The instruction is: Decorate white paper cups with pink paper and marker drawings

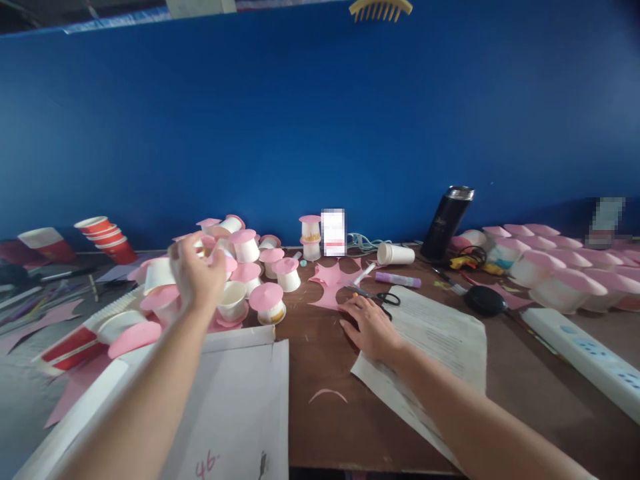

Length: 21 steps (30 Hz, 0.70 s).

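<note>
My left hand (196, 275) is among the small white paper cups at the left, fingers curled around a partly hidden paper cup. Close by stand a cup with a pink paper disc (245, 245), an upturned-looking cup with a pink top (267, 303) and an open white cup (233, 300). My right hand (369, 325) lies palm down on the table, fingers spread, partly over a printed sheet (445, 340). Just beyond its fingertips are black-handled scissors (387, 299) and a cut pink paper scrap (330, 283). Part of the scissors is hidden by the hand.
A white box (240, 407) lies front left, with stacked red cups (107, 239) behind. A purple glue stick (398, 279), a white cup stack (396, 254) and a black bottle (447, 223) stand or lie farther back. At right are pink-topped cups (565, 280) and a power strip (590, 357).
</note>
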Available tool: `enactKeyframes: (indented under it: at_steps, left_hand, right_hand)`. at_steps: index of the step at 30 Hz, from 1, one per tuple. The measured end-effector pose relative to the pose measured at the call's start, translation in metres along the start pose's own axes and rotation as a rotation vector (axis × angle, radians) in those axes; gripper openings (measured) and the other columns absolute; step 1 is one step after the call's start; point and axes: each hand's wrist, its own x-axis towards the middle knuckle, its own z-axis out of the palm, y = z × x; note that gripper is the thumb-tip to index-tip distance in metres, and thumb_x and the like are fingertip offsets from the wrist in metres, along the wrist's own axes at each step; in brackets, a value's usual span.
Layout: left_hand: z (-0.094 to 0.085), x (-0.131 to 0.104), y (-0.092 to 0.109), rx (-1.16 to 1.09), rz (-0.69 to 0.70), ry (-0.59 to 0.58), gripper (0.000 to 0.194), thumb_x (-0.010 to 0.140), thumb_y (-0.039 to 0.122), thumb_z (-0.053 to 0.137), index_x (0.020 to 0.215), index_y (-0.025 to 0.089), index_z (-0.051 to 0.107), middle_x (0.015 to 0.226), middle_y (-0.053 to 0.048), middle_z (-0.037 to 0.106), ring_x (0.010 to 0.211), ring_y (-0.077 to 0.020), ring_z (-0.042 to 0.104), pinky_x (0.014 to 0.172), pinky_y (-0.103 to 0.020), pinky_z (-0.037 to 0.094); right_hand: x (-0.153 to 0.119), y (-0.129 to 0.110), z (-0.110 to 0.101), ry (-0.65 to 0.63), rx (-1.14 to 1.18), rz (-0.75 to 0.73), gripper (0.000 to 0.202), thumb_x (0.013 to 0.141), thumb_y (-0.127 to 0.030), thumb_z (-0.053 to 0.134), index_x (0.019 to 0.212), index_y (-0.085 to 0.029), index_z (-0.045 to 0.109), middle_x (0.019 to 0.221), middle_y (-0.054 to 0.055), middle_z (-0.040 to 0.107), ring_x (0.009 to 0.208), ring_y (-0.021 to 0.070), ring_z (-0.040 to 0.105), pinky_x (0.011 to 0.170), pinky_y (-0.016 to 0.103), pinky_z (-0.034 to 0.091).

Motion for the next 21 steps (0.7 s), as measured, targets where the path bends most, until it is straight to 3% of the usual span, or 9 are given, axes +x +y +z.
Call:
enactKeyframes:
  at_steps: [2, 5, 9, 12, 15, 21]
  left_hand:
    - [0.005, -0.027, 0.04, -0.084, 0.069, -0.08, 0.032, 0.083, 0.019, 0.065, 0.114, 0.017, 0.06, 0.105, -0.008, 0.064, 0.092, -0.0216, 0.061, 0.085, -0.04, 0.054]
    - [0.017, -0.072, 0.093, -0.29, 0.151, -0.298, 0.023, 0.086, 0.019, 0.061, 0.109, 0.019, 0.064, 0.102, -0.006, 0.067, 0.08, -0.0166, 0.062, 0.076, -0.032, 0.055]
    - [0.044, -0.114, 0.135, -0.403, 0.063, -0.572, 0.018, 0.084, 0.014, 0.06, 0.1, 0.019, 0.067, 0.101, -0.007, 0.069, 0.074, -0.0149, 0.063, 0.076, -0.031, 0.055]
    - [0.066, -0.131, 0.145, -0.381, -0.106, -0.652, 0.016, 0.082, 0.01, 0.061, 0.093, 0.019, 0.069, 0.096, -0.007, 0.071, 0.08, -0.0182, 0.066, 0.081, -0.034, 0.056]
    - [0.083, -0.144, 0.142, -0.32, -0.205, -0.62, 0.019, 0.081, 0.008, 0.059, 0.093, 0.019, 0.069, 0.099, -0.009, 0.071, 0.087, -0.0215, 0.067, 0.083, -0.037, 0.055]
    - [0.088, -0.157, 0.113, -0.361, -0.023, -0.589, 0.021, 0.083, 0.008, 0.053, 0.094, 0.019, 0.068, 0.097, -0.01, 0.068, 0.095, -0.0232, 0.066, 0.086, -0.037, 0.055]
  right_hand:
    - [0.001, 0.001, 0.0, 0.015, 0.019, -0.014, 0.031, 0.091, -0.024, 0.062, 0.12, -0.019, 0.07, 0.122, 0.011, 0.068, 0.119, 0.028, 0.059, 0.107, 0.043, 0.044]
    - [0.002, 0.002, 0.0, 0.072, 0.08, -0.049, 0.025, 0.092, -0.02, 0.059, 0.112, -0.019, 0.073, 0.113, 0.009, 0.072, 0.111, 0.0253, 0.063, 0.103, 0.039, 0.047]
    - [0.002, 0.004, -0.004, 0.176, 0.145, -0.079, 0.024, 0.091, -0.015, 0.056, 0.103, -0.019, 0.076, 0.103, 0.008, 0.074, 0.099, 0.0224, 0.067, 0.095, 0.034, 0.05]
    - [0.001, 0.004, -0.007, 0.191, 0.142, -0.072, 0.024, 0.089, -0.014, 0.057, 0.102, -0.02, 0.077, 0.101, 0.008, 0.074, 0.095, 0.0224, 0.067, 0.09, 0.034, 0.051]
    - [0.002, 0.004, -0.009, 0.161, 0.143, -0.081, 0.023, 0.091, -0.017, 0.058, 0.102, -0.02, 0.077, 0.1, 0.008, 0.075, 0.094, 0.0225, 0.067, 0.089, 0.035, 0.052]
    - [0.003, 0.007, -0.006, 0.205, 0.177, -0.072, 0.022, 0.092, -0.016, 0.057, 0.099, -0.021, 0.077, 0.101, 0.008, 0.075, 0.096, 0.0233, 0.068, 0.09, 0.036, 0.053]
